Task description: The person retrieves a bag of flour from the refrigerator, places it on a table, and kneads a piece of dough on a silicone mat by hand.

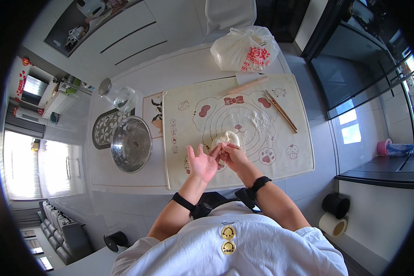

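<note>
A pale lump of dough lies on the cream silicone kneading mat, just past my fingertips. My left hand is turned palm up over the mat's near side, thumb and fingers spread. Against its fingers, my right hand brings its own fingertips together in front of the dough. Whether a scrap of dough sits between those fingertips is too small to tell. White flour is scattered over the printed bear and rings to the right of the dough.
Left of the mat stand a metal bowl and a glass jug. A wooden rolling pin and chopsticks lie on the mat's far right. Behind them sits a tied white plastic bag on the table.
</note>
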`<state>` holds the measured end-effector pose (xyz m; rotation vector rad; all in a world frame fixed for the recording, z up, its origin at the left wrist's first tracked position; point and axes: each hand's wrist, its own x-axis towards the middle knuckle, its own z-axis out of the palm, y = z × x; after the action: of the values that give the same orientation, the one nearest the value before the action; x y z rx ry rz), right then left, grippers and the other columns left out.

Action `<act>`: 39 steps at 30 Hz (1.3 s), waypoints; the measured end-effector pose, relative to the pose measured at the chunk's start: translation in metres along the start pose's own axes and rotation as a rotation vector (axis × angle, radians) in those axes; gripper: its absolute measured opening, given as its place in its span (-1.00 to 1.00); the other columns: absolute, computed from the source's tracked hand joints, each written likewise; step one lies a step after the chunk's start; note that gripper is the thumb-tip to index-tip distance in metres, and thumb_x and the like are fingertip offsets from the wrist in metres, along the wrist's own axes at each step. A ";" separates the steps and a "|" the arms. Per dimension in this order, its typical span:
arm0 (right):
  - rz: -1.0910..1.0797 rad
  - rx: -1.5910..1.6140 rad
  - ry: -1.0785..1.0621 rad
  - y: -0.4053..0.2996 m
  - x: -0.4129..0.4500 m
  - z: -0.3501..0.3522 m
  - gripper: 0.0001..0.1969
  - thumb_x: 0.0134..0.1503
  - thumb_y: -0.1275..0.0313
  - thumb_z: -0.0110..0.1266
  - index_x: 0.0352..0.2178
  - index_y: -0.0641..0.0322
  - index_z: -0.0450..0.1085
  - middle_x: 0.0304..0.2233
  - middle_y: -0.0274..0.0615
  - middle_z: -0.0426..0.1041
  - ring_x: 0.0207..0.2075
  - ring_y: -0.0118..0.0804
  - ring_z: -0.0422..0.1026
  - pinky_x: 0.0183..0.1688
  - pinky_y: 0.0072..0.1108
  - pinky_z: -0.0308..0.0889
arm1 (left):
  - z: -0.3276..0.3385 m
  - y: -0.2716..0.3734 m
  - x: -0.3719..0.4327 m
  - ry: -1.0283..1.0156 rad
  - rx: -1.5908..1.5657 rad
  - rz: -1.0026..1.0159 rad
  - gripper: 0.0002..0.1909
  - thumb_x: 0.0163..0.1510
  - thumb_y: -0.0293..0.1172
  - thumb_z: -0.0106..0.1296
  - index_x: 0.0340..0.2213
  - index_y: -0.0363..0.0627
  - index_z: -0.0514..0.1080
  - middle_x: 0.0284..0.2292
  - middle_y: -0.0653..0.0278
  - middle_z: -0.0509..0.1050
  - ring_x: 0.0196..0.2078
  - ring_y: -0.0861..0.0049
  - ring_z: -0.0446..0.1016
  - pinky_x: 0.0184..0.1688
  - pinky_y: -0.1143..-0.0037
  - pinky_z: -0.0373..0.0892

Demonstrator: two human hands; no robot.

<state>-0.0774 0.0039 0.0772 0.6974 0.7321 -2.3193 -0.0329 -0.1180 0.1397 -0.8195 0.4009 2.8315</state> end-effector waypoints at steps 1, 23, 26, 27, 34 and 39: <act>0.014 -0.045 -0.009 0.000 -0.001 0.002 -0.83 0.18 0.42 0.00 -0.52 0.22 0.34 -0.64 -0.35 0.29 -0.71 -0.53 0.15 -0.68 -0.68 0.03 | -0.001 0.001 0.001 0.034 -0.044 -0.008 -0.10 0.06 0.38 -0.37 0.22 0.43 -0.54 0.11 -0.18 0.10 0.14 0.06 0.23 0.20 0.25 0.10; -0.808 -1.375 0.278 -0.001 0.012 -0.006 -0.80 0.07 0.37 0.07 -0.52 0.32 0.44 -0.60 0.00 0.47 -0.61 -0.07 0.44 -0.54 -0.35 0.30 | -0.004 -0.011 0.003 -0.154 0.625 0.187 -0.08 0.07 0.42 -0.54 0.23 0.22 -0.56 0.20 0.02 0.05 0.26 0.25 0.02 0.25 0.31 -0.07; -0.796 -1.457 0.271 -0.004 0.005 0.004 -0.81 0.07 0.37 0.06 -0.50 0.29 0.45 -0.56 0.09 0.45 -0.53 0.10 0.44 -0.46 -0.27 0.31 | -0.007 -0.003 0.004 -0.127 0.478 0.186 -0.08 0.07 0.41 -0.53 0.26 0.09 -0.37 0.15 0.02 0.15 0.22 0.28 0.09 0.22 0.32 0.00; -0.799 -1.455 0.275 -0.007 0.005 0.004 -0.81 0.07 0.37 0.06 -0.50 0.29 0.45 -0.56 0.09 0.45 -0.53 0.10 0.44 -0.46 -0.27 0.31 | -0.008 -0.002 0.006 -0.131 0.479 0.184 -0.08 0.07 0.41 -0.53 0.26 0.09 -0.37 0.15 0.02 0.15 0.22 0.28 0.09 0.22 0.32 0.00; -0.547 -1.466 0.266 -0.021 -0.003 0.011 -0.76 0.06 0.31 0.04 -0.53 0.29 0.45 -0.55 0.06 0.46 -0.47 0.07 0.47 -0.41 -0.29 0.34 | -0.014 0.006 0.005 -0.046 0.364 0.038 -0.03 0.03 0.46 -0.64 0.03 -0.19 0.25 -0.06 0.19 0.34 -0.02 0.38 0.27 0.11 0.37 0.13; -0.677 -1.290 0.134 -0.012 0.008 -0.005 -0.92 -0.01 0.48 0.08 -0.51 0.29 0.44 -0.55 -0.05 0.49 -0.50 -0.08 0.49 -0.44 -0.38 0.34 | -0.018 0.007 0.008 -0.040 0.310 -0.028 0.00 0.01 0.49 -0.67 -0.02 -0.19 0.32 -0.16 0.28 0.37 -0.11 0.43 0.28 -0.02 0.42 0.18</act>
<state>-0.0895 0.0125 0.0723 -0.0403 2.4356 -1.6776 -0.0322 -0.1294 0.1226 -0.6971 0.7898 2.6587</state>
